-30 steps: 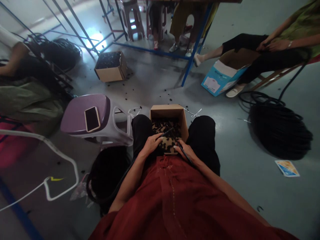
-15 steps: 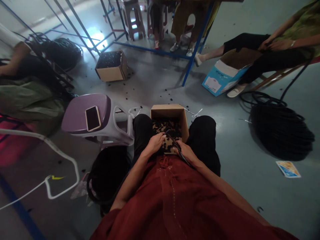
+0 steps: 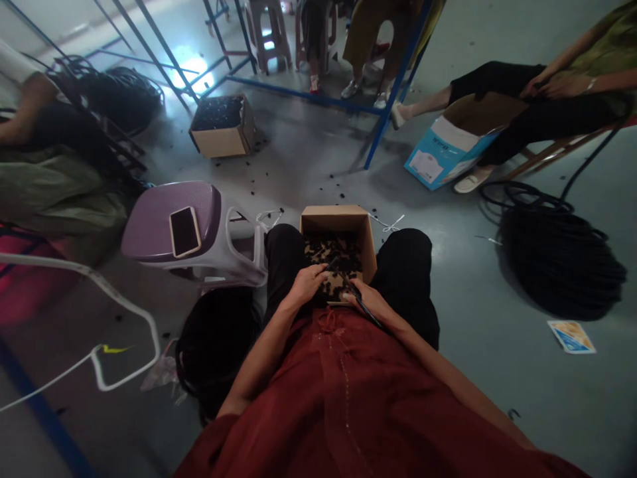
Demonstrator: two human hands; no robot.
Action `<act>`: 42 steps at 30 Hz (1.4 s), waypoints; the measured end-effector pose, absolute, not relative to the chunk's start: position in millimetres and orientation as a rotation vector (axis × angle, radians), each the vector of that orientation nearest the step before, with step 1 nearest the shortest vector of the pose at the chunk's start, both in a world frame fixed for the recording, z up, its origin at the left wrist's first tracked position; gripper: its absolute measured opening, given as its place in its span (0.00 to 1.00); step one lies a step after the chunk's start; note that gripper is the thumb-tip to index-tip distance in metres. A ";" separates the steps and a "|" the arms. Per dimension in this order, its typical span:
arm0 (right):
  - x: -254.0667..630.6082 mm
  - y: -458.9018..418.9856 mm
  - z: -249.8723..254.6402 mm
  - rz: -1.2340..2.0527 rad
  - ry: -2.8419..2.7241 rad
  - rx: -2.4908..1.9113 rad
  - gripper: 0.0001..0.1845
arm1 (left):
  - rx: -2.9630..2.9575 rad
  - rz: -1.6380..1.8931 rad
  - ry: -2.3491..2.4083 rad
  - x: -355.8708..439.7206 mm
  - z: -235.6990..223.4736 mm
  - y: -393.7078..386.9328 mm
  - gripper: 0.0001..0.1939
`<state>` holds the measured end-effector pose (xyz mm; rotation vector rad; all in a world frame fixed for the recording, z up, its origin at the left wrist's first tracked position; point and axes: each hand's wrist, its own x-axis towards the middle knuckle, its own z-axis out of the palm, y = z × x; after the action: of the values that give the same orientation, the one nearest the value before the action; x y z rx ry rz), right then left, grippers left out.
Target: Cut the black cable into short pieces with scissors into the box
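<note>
Left hand (image 3: 307, 284): fingers and thumb pinching a dark piece (image 3: 332, 263), slim, its far end lost against the black bits (image 3: 318, 244) below. Right hand (image 3: 367, 299): closed around a dark rod (image 3: 367, 311), narrow and smooth; perhaps a hand tool or a length of cord, too dim to say. Both held things lie over the near part of the box (image 3: 369, 245), between the knees; whether their tips touch cannot be told.

Box: plain brown cardboard, open top, near side partly covered by the hands; bits small, irregular, scattered over its bottom.

Stool (image 3: 169, 199): molded plastic, purple textured seat, pale legs with rounded openings. Phone (image 3: 184, 232): flat on the seat, dark screen, light rim.

Left coil (image 3: 216, 345): black, beside the left leg, partly behind the forearm, strands merging in shadow. Right coil (image 3: 562, 265): thick black loops, heaped on the floor.

Carton (image 3: 432, 162): blue and white, lettering blurred, flaps open, beside a seated person (image 3: 592, 73) cut off by the picture's edge.
</note>
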<state>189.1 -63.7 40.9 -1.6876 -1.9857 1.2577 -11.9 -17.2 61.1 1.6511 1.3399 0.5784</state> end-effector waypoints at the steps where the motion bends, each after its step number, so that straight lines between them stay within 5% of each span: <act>1: 188.9 -63.5 41.1 1.277 -1.971 -1.689 0.22 | 1.714 0.572 1.350 -11.8 61.1 -17.3 0.16; 10: 188.6 -61.6 39.5 1.267 -2.010 -1.637 0.21 | 1.944 0.497 1.313 -11.5 56.0 -19.5 0.17; 27: 188.5 -65.9 42.8 1.136 -2.058 -1.734 0.18 | 1.117 0.346 0.939 -23.5 66.8 -14.1 0.23; 42: 191.7 -65.1 44.6 1.206 -1.741 -1.745 0.17 | 1.104 0.452 0.985 -20.4 62.8 -17.3 0.24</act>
<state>191.7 -65.1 44.6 -1.7447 -1.7413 1.2059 -20.4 -17.3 62.8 1.1043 0.9854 0.4517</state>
